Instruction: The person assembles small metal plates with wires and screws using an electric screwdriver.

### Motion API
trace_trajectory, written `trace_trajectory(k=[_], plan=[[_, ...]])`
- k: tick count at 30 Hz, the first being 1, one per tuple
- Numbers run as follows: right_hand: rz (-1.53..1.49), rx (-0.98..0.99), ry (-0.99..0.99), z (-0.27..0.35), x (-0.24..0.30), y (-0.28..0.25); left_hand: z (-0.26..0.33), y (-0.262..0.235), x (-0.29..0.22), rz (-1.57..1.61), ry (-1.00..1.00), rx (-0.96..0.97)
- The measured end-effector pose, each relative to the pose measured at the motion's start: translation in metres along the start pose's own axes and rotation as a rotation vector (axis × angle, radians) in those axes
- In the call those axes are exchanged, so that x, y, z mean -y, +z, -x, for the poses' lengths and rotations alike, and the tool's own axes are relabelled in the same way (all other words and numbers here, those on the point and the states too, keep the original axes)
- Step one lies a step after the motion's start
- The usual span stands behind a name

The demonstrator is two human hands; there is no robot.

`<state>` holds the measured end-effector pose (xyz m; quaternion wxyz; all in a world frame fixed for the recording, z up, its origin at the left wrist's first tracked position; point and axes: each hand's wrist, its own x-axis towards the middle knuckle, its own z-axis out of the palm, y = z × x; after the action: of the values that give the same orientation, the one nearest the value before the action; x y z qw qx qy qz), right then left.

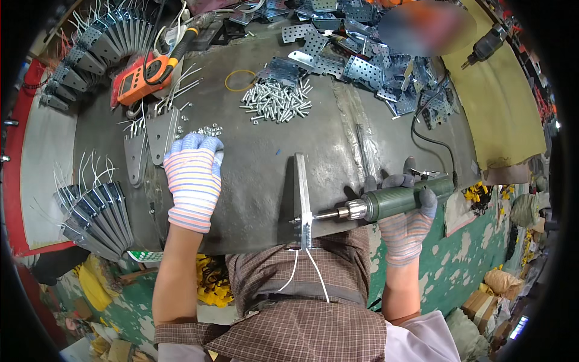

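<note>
My right hand [403,232], in a striped glove with grey fingers, is wrapped round a green electric screwdriver [398,202]. The screwdriver lies nearly level, and its bit reaches left to a narrow metal bracket [303,187] at the table's near edge. A screw end shows on the bracket's other side, and two white wires hang from its near end. My left hand [194,175], gloved in stripes, is closed, its fingers bent down at a small pile of nuts [211,130]. What its fingertips hold, if anything, is hidden.
A heap of screws [276,101] lies mid-table beside a yellow rubber band [240,80]. Perforated metal plates [365,71] are piled far right. Wired brackets [93,214] stand at left, near an orange clamp meter [145,78]. A second power tool [485,45] is at far right.
</note>
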<state>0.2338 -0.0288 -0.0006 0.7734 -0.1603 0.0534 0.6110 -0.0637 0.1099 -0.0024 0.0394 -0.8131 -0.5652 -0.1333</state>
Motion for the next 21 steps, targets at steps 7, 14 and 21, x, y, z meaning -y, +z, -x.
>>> trace_trajectory(k=[7,14,21], plan=[[-0.018,-0.002,0.000,0.000,-0.006,0.005,0.059,-0.013,-0.052,1.555,-0.540,0.164],[-0.016,-0.016,-0.006,0.000,-0.007,0.006,0.085,-0.014,-0.091,1.793,-0.658,0.180],[-0.003,0.000,-0.036,0.000,-0.009,0.003,0.088,-0.015,-0.091,1.771,-0.658,0.173]])
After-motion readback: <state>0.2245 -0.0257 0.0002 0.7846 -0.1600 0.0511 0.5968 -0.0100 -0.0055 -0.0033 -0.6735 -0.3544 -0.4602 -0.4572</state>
